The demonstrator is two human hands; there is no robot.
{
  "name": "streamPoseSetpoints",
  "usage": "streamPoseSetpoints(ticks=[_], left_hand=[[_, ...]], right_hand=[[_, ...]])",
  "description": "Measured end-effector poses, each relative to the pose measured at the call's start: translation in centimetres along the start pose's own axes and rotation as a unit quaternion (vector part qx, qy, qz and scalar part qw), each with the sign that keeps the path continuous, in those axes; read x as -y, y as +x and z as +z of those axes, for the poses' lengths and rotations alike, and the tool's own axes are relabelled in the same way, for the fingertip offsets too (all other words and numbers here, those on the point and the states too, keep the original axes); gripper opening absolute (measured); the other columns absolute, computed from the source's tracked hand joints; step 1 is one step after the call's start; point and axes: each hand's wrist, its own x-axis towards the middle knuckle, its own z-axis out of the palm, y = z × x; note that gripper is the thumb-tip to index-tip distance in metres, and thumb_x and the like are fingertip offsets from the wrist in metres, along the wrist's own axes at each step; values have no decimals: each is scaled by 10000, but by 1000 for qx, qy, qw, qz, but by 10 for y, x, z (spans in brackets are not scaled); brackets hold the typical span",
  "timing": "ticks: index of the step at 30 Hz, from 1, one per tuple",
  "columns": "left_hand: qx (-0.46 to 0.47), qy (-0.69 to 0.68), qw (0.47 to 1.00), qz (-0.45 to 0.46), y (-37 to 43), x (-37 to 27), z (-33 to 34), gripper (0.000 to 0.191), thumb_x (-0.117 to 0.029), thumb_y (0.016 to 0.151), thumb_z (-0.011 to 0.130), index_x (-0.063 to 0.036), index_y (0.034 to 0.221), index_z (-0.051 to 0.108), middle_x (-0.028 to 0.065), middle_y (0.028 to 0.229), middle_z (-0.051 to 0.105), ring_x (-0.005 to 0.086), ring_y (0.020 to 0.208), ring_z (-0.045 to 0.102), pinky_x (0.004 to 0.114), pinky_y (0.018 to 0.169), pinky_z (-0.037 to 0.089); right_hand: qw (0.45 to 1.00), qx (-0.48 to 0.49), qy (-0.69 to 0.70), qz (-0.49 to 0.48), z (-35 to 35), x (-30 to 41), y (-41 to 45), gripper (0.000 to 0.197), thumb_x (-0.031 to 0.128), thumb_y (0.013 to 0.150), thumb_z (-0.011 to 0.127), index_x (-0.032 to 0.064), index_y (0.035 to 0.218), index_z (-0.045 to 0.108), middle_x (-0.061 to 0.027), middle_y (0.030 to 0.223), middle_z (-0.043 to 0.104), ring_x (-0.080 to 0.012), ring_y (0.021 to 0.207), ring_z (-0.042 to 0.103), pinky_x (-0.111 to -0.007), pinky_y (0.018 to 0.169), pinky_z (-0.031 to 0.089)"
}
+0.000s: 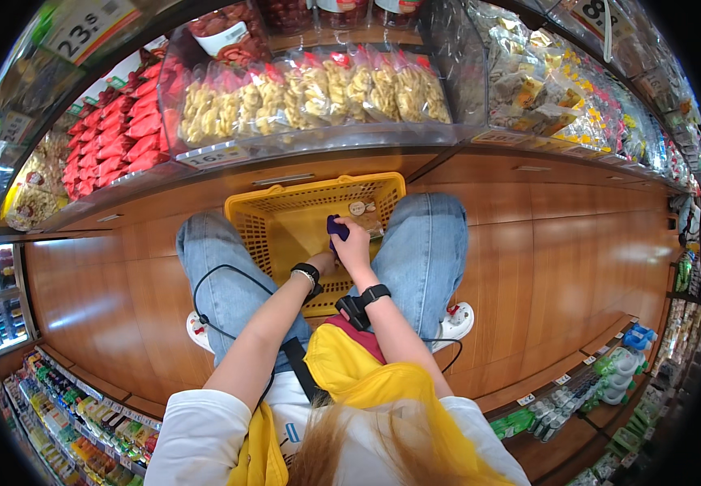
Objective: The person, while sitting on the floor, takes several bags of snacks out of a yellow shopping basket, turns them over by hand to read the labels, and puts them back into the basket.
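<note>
Between my knees stands a yellow plastic shopping basket with slotted sides. Over it, my right hand grips a small dark purple item, too small to identify. Close below that item is my left hand; its fingers are largely hidden, so I cannot tell whether it also holds the item. A clear packet with a round pale label lies inside the basket, beyond my right hand. Both wrists wear black straps, and a black device sits at the right wrist.
Ahead is a shelf with clear bins of bagged yellow snacks, red packets and other bagged goods. Low shelves stand behind on the left, bottles on the right. A black cable loops over my left knee.
</note>
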Motion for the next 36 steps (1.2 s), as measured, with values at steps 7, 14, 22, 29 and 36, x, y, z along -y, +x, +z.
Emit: streamPoseSetpoints(ticks=[7, 14, 22, 29, 36], left_hand=[[-44, -20, 997, -67, 14, -30, -3, 369, -150, 757, 542, -63, 1116, 552, 130, 1080, 583, 249, 1008, 539, 331, 846, 405], [-73, -33, 988, -131, 11, -60, -11, 363, -162, 759, 543, -58, 1106, 555, 129, 1054, 588, 243, 973, 547, 330, 820, 414], [-82, -59, 979, -179, 18, -73, -21, 357, -175, 760, 545, -53, 1096, 559, 128, 1025, 594, 236, 933, 555, 328, 791, 424], [-92, -65, 975, -193, 18, -75, -26, 354, -187, 761, 546, -48, 1086, 562, 127, 1000, 600, 230, 898, 562, 326, 765, 433], [-96, -75, 973, -195, 20, -79, -23, 351, -198, 763, 547, -44, 1077, 565, 127, 974, 605, 225, 863, 570, 325, 740, 442]], right_hand=[[990, -107, 75, -42, -10, 40, 12, 285, -2, 662, 583, 55, 941, 565, -154, 897, 577, -344, 861, 549, -382, 768, 443], [985, -147, 90, 4, -23, 36, 13, 264, 46, 660, 629, 48, 922, 592, -151, 870, 602, -315, 821, 576, -373, 759, 453], [976, -168, 135, 30, -37, 47, 26, 261, 41, 671, 627, 38, 927, 579, -159, 891, 579, -322, 842, 559, -373, 768, 441], [968, -201, 149, 31, -41, 49, 30, 259, 17, 668, 624, 37, 920, 569, -143, 864, 559, -320, 813, 558, -371, 742, 452], [966, -207, 150, 42, -46, 48, 28, 259, 20, 673, 617, 36, 928, 574, -146, 892, 569, -315, 833, 560, -366, 762, 447]])
